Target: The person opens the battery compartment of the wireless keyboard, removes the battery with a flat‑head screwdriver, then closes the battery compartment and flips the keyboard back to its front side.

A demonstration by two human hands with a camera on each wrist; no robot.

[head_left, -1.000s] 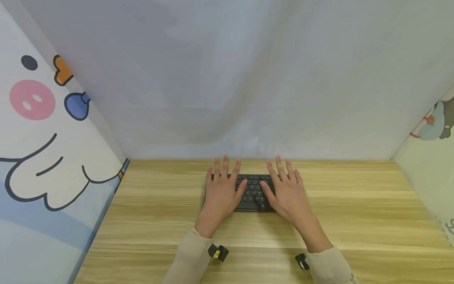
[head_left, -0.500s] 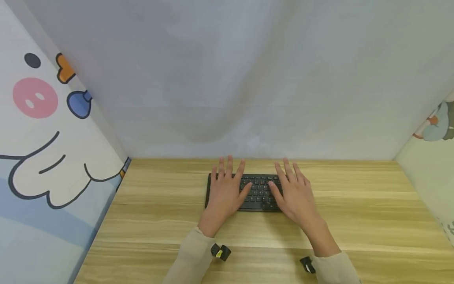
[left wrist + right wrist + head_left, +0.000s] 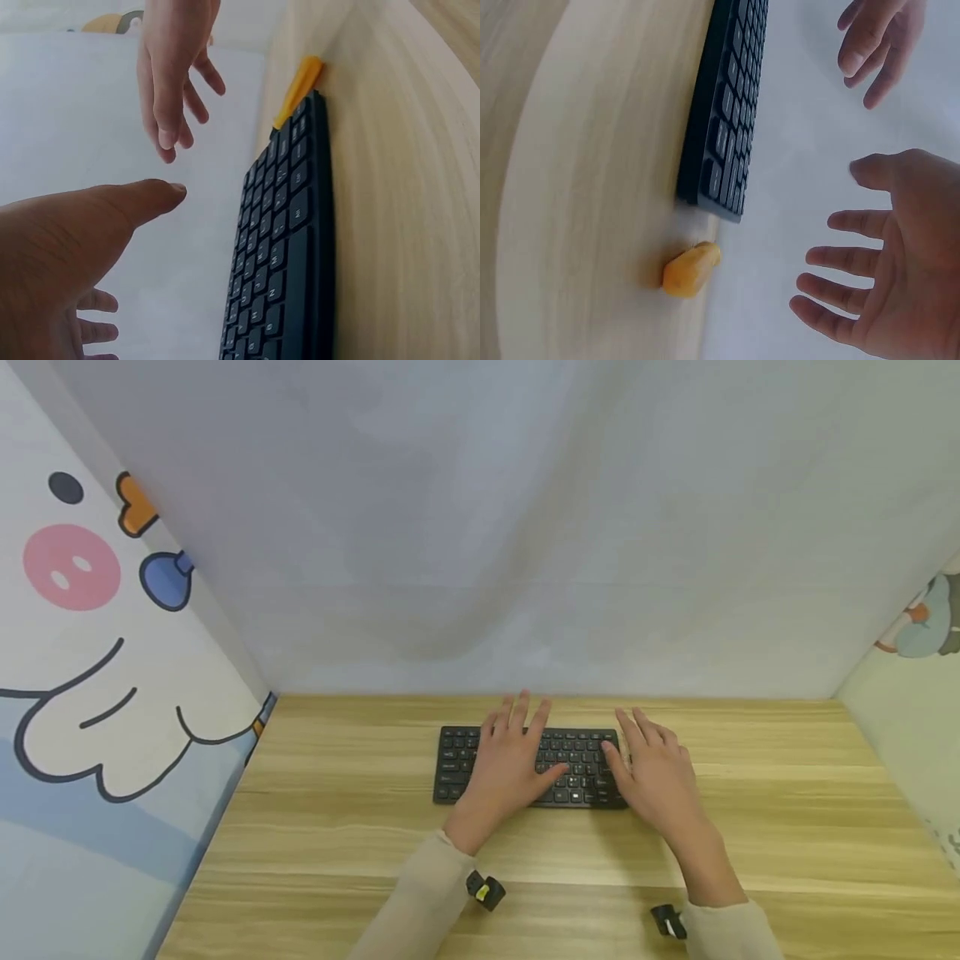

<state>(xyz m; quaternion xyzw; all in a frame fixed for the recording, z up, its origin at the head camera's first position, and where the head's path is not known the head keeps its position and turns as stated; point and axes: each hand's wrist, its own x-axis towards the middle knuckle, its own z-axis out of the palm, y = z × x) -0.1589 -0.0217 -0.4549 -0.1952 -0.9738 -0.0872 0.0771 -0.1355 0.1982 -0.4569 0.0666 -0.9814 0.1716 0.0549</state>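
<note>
A black keyboard (image 3: 455,766) lies flat on the wooden table, its left end uncovered in the head view. My left hand (image 3: 506,768) hovers over the keyboard's middle, fingers spread and thumb pointing right. Past the keyboard's right end is my right hand (image 3: 660,777), raised above the table with its fingers extended. Neither hand holds anything. An orange handle-shaped thing (image 3: 301,86) lies by the keyboard's right end in the left wrist view. From the right wrist, that orange thing (image 3: 690,270) appears blunt and rounded; my right hand hides it in the head view.
The wooden tabletop (image 3: 337,852) extends to both sides and in front. A grey-white backdrop (image 3: 480,527) rises behind its back edge. Cartoon-printed panels stand at the left (image 3: 150,652) and right (image 3: 915,710). Each wrist wears a small black device.
Both hands have shifted to the right. The left hand has gone from the keyboard's left part to its middle, and the right hand has passed the right end, uncovering more keys.
</note>
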